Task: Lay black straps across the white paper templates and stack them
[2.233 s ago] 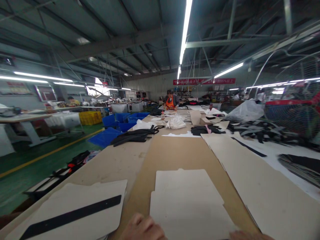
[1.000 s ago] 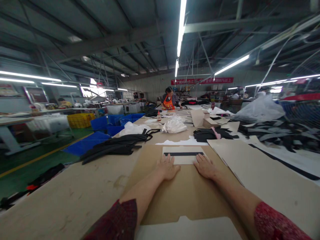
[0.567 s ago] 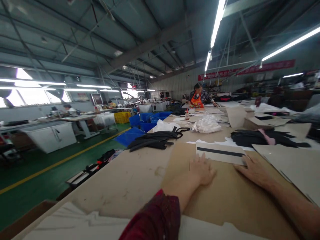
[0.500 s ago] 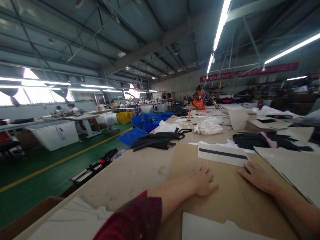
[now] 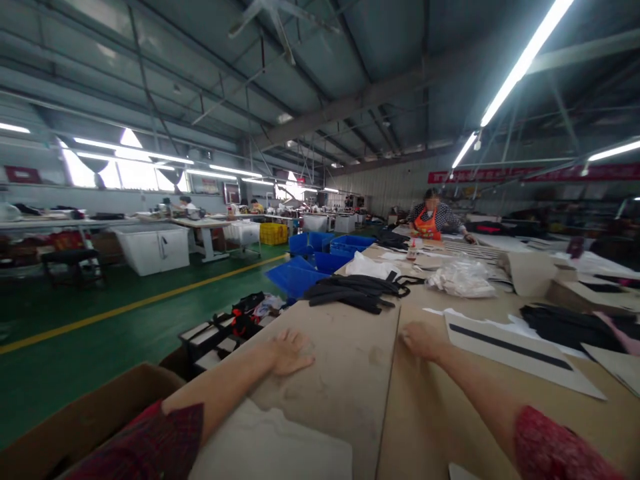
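Observation:
My left hand (image 5: 292, 352) lies palm down on the bare tabletop, its fingers spread and nothing in it. Across the seam between two boards, my right hand (image 5: 421, 339) is low over the brown board. Blur and the hand's own back hide its fingertips, so its grip cannot be made out. Just right of it is a pale flat panel (image 5: 517, 352) with a dark strip along it. Below my left forearm rest white cut sheets (image 5: 275, 443). Farther up the table, a pile of black fabric strips (image 5: 350, 292) sits beyond both hands.
A crumpled clear plastic bag (image 5: 463, 277) and a small red-capped bottle (image 5: 411, 251) stand farther back. Black fabric (image 5: 570, 327) lies to the right. Blue bins (image 5: 295, 275) and a cardboard box (image 5: 95, 417) flank the table's left edge. A co-worker in an orange apron (image 5: 427, 225) is at the far end.
The view has swung left, so the scene sits farther right. My left hand has moved left across the table; my right hand has left the striped panel's near corner and moved left to the seam.

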`<state>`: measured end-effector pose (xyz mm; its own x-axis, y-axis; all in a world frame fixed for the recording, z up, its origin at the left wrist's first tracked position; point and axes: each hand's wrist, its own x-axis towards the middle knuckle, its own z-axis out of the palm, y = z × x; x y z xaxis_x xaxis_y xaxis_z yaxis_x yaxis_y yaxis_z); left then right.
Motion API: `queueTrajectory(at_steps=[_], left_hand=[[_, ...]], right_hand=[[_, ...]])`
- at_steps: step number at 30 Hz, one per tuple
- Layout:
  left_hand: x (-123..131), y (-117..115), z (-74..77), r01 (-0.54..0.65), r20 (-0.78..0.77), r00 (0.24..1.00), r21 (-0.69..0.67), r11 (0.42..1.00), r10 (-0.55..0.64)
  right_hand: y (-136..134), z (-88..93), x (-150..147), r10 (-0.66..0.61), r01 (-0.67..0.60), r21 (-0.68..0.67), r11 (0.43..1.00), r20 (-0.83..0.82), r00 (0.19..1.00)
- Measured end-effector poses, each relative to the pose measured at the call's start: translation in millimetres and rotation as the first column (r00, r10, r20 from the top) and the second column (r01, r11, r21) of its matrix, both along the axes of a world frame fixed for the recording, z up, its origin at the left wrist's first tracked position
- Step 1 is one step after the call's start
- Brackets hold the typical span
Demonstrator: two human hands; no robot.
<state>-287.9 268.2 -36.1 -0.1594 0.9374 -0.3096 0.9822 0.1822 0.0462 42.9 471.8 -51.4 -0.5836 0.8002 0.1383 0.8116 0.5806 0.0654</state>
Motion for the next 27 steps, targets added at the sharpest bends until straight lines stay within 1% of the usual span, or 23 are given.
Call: queueTrajectory(at_steps=[2, 5, 10, 13, 16, 19, 24, 27], left_hand=[[-4, 6, -7.2, -0.015, 0.026, 1.000, -0.027, 1.000, 0.016], [-5, 9, -11.4, -0.019, 0.060, 0.998, -0.040, 0.999, 0.021], [-6, 3, -10.3, -0.019, 0.117, 0.993, -0.004, 1.000, 0.019], [-7, 0, -10.4, -0.019, 0.152, 0.988, -0.002, 1.000, 0.019], [-8, -1, -11.4, -0.009, 0.159, 0.987, -0.007, 1.000, 0.010], [-7, -3, -12.5, 0.004, 0.148, 0.989, 0.015, 1.000, -0.006], [-8, -5, -14.0, 0.013, 0.150, 0.988, 0.039, 0.999, -0.019], [-9, -4, -16.0, 0.021, 0.145, 0.989, 0.044, 0.999, -0.027]], right_hand=[[0, -0.6, -46, 0.026, -0.026, 0.013, 1.000, 0.013, 1.000], [-1, 2.1, -98, 0.062, -0.063, 0.045, 0.997, 0.022, 0.998], [-4, 10.3, -165, 0.154, -0.159, 0.075, 0.984, 0.071, 0.986], [-3, 8.3, -197, 0.178, -0.188, 0.076, 0.979, 0.126, 0.976], [4, 1.1, -217, 0.151, -0.163, 0.060, 0.985, 0.165, 0.975], [14, -7.4, -226, 0.130, -0.141, 0.063, 0.988, 0.151, 0.980], [26, -19.3, -229, 0.159, -0.164, 0.073, 0.984, 0.062, 0.985], [28, -21.1, -226, 0.184, -0.181, 0.095, 0.979, -0.023, 0.983]])
